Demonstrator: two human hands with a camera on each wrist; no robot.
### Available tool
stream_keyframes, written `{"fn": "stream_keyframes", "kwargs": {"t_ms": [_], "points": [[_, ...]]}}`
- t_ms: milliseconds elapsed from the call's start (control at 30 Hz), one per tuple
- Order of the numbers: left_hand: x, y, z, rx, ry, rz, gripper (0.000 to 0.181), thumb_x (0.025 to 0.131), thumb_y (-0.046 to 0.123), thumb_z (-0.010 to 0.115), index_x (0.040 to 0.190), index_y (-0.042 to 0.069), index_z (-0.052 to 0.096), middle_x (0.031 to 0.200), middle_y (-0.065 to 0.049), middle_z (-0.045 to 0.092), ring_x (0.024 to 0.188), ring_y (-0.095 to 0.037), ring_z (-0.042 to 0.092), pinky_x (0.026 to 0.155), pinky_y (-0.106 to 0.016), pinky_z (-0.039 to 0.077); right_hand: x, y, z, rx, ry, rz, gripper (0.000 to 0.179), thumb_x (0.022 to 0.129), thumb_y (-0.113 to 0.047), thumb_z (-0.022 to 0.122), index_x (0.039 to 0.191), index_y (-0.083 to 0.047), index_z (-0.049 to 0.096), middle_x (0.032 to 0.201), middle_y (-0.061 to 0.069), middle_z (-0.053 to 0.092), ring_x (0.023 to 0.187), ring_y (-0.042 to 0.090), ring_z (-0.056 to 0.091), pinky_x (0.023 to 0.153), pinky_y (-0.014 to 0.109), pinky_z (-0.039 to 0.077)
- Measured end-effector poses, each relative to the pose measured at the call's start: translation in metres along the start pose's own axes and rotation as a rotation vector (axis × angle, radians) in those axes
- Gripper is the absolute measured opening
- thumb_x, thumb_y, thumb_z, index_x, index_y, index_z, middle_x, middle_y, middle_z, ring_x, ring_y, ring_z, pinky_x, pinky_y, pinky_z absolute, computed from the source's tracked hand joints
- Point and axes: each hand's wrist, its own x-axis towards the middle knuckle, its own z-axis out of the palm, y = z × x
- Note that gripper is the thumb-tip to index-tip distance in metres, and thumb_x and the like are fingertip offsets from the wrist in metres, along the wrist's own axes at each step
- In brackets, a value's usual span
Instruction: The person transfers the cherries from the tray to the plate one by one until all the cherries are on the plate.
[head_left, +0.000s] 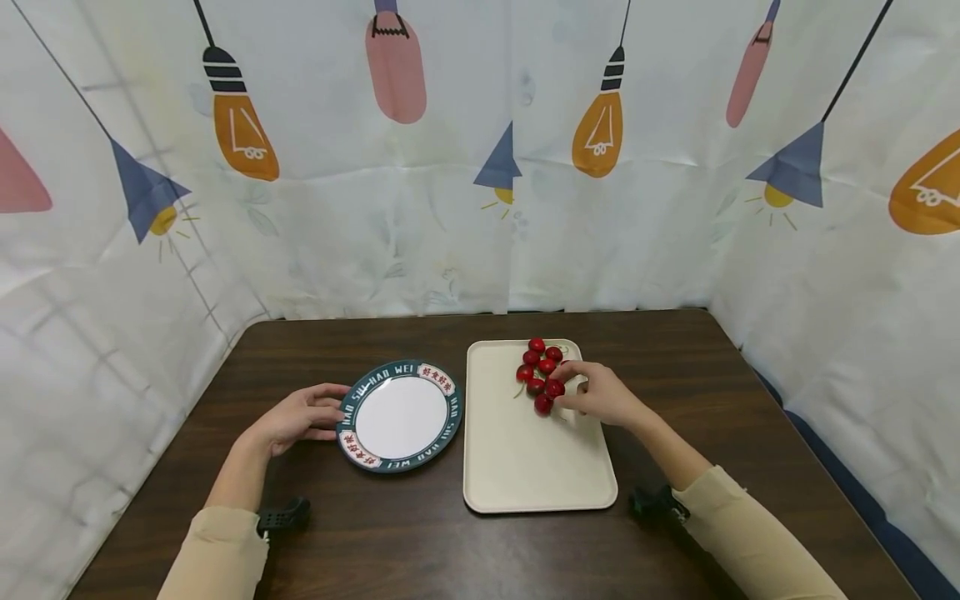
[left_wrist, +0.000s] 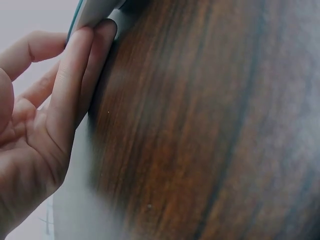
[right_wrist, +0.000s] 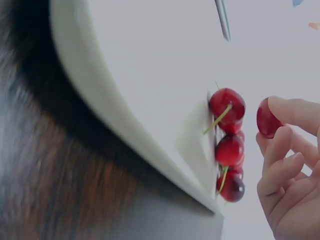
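My left hand (head_left: 300,417) is at the left rim of a round plate (head_left: 401,417) with a white middle and a dark teal lettered border. In the left wrist view the thumb side meets the rim's top edge and other fingers lie under it, so the hand pinches the plate. Over the cream tray (head_left: 536,475), my right hand (head_left: 603,396) pinches a dark red cherry (right_wrist: 267,120) between thumb and fingertips. Several more cherries (right_wrist: 229,150), some with green stems, sit in a cluster beside those fingers, toward the tray's far right part.
The plate and tray stand side by side on a dark wood table (head_left: 360,533), the plate on the left. A white curtain (head_left: 337,242) printed with lamps and bulbs surrounds the table's back and sides.
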Motion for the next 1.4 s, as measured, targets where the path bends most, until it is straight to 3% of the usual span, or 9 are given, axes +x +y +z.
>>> {"fn": "stream_keyframes", "kwargs": {"t_ms": [233, 400, 467, 667, 933, 1167, 1400], "points": [[0.0, 0.0, 0.0, 0.002, 0.006, -0.014, 0.064, 0.1, 0.009, 0.066, 0.154, -0.002, 0.034, 0.123, -0.016, 0.066, 0.098, -0.025, 0.068, 0.085, -0.041, 0.061, 0.005, -0.009, 0.01, 0.01, -0.01, -0.042, 0.032, 0.091, -0.016, 0.079, 0.121, -0.013, 0.07, 0.116, 0.007, 0.067, 0.067, 0.019, 0.059, 0.058, 0.033, 0.056], [0.003, 0.0, 0.0, -0.006, 0.012, -0.013, 0.063, 0.1, 0.007, 0.066, 0.154, -0.003, 0.034, 0.118, -0.014, 0.07, 0.096, -0.025, 0.069, 0.083, -0.04, 0.061, 0.01, -0.016, 0.018, -0.007, -0.006, -0.074, 0.032, 0.09, -0.018, 0.081, 0.12, -0.015, 0.07, 0.113, 0.003, 0.068, 0.056, 0.015, 0.047, 0.053, 0.028, 0.047], [0.004, -0.001, 0.0, -0.01, 0.014, -0.013, 0.063, 0.1, 0.007, 0.066, 0.154, -0.003, 0.034, 0.115, -0.013, 0.07, 0.095, -0.025, 0.069, 0.083, -0.04, 0.062, 0.012, -0.019, 0.022, -0.005, -0.007, -0.085, 0.032, 0.089, -0.018, 0.081, 0.119, -0.015, 0.07, 0.108, 0.003, 0.069, 0.052, 0.015, 0.043, 0.051, 0.028, 0.045], [0.004, -0.006, -0.002, -0.028, 0.008, -0.008, 0.064, 0.1, 0.008, 0.066, 0.154, -0.003, 0.034, 0.116, -0.013, 0.069, 0.096, -0.025, 0.07, 0.085, -0.04, 0.061, 0.018, -0.028, 0.033, 0.05, -0.053, -0.087, 0.033, 0.09, -0.019, 0.08, 0.12, -0.011, 0.068, 0.079, 0.012, 0.069, 0.052, 0.02, 0.051, 0.05, 0.03, 0.049], [0.006, -0.008, -0.009, -0.075, -0.014, -0.024, 0.065, 0.1, 0.013, 0.067, 0.155, -0.002, 0.035, 0.119, -0.015, 0.064, 0.097, -0.026, 0.069, 0.088, -0.039, 0.06, 0.028, -0.038, 0.043, -0.02, -0.028, -0.131, 0.032, 0.088, -0.018, 0.082, 0.117, -0.013, 0.071, 0.108, 0.001, 0.07, 0.062, 0.017, 0.051, 0.056, 0.03, 0.048], [0.008, -0.006, -0.011, -0.091, -0.03, -0.038, 0.064, 0.101, 0.014, 0.066, 0.155, -0.002, 0.036, 0.12, -0.015, 0.061, 0.098, -0.027, 0.068, 0.09, -0.04, 0.059, 0.037, -0.046, 0.051, -0.011, -0.038, -0.119, 0.032, 0.088, -0.023, 0.082, 0.117, -0.017, 0.071, 0.111, -0.001, 0.068, 0.094, 0.023, 0.059, 0.072, 0.035, 0.055], [0.006, -0.01, -0.011, -0.104, -0.033, -0.031, 0.064, 0.101, 0.014, 0.066, 0.155, -0.003, 0.036, 0.119, -0.015, 0.061, 0.097, -0.027, 0.069, 0.089, -0.04, 0.059, 0.046, -0.052, 0.064, 0.052, -0.081, -0.107, 0.031, 0.088, -0.021, 0.082, 0.117, -0.016, 0.071, 0.11, -0.001, 0.068, 0.065, 0.021, 0.059, 0.058, 0.033, 0.057]]}}
